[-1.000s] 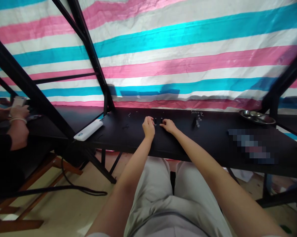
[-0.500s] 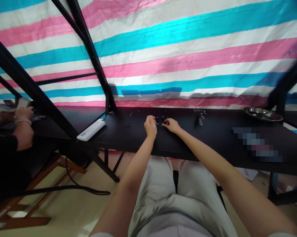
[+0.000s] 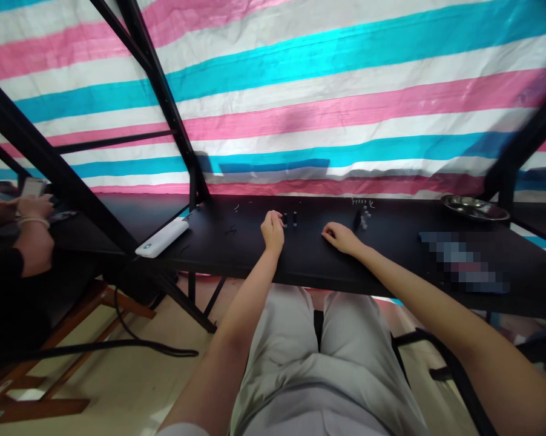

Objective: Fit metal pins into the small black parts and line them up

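Observation:
My left hand (image 3: 273, 231) is closed over the table, its fingertips beside a small dark upright cylinder (image 3: 285, 220) with a pale lower part. Whether the fingertips touch that cylinder, or hide something between them, I cannot make out. A second small dark cylinder (image 3: 295, 218) stands just to its right, apart from both hands. Farther right, my right hand (image 3: 342, 238) rests low over the table with curled fingers and nothing visible in them. Beyond it lies a small pile of clear and grey pieces (image 3: 364, 218) beside a black piece (image 3: 357, 218).
The black table (image 3: 236, 257) bears a white oblong device (image 3: 163, 238) on the left. Thin pale bits (image 3: 362, 202) lie at the back edge. At right are a round metal dish (image 3: 475, 209) and a blurred-out flat item (image 3: 463, 263). A person's hands (image 3: 33, 208) hold a phone far left.
My right hand has moved right, away from the second cylinder, which stands by itself. The left hand stays beside the first cylinder. The whole view has shifted slightly.

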`<state>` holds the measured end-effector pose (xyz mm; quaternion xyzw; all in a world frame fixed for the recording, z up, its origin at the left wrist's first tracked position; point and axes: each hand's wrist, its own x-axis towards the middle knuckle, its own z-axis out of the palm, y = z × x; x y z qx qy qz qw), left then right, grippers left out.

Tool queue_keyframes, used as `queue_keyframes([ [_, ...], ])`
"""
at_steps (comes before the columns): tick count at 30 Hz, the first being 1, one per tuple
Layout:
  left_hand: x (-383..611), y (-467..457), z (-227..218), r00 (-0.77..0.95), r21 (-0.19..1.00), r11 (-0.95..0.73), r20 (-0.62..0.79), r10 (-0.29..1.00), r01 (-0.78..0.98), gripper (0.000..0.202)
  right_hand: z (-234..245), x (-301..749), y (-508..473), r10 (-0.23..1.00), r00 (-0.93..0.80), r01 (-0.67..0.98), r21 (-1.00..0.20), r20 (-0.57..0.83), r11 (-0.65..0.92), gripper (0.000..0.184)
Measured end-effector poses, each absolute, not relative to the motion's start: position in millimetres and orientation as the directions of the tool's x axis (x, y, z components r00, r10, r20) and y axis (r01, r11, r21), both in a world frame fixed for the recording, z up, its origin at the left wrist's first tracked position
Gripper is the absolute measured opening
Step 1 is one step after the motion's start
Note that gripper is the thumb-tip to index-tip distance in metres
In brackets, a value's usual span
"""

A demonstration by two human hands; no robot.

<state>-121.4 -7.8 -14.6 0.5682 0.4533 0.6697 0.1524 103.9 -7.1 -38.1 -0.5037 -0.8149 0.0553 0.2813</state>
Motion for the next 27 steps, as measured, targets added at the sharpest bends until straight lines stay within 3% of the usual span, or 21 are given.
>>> queue_keyframes([
  [13,-120.3,-5.9,-13.0,-0.242,0.729,-0.519,0.657,0.714,0.447,0.036,-40.1,126.3,-14.3,0.925,-0.170,0.754,-0.559,0.341,0.345,0.012],
  [27,-108.1,-16.3,-13.1,-0.068,0.587,-0.508,0.693,0.718,0.631,0.036,-37.7,125.6,-22.9,0.919,-0.134,0.824,-0.473,0.370,0.311,0.010],
])
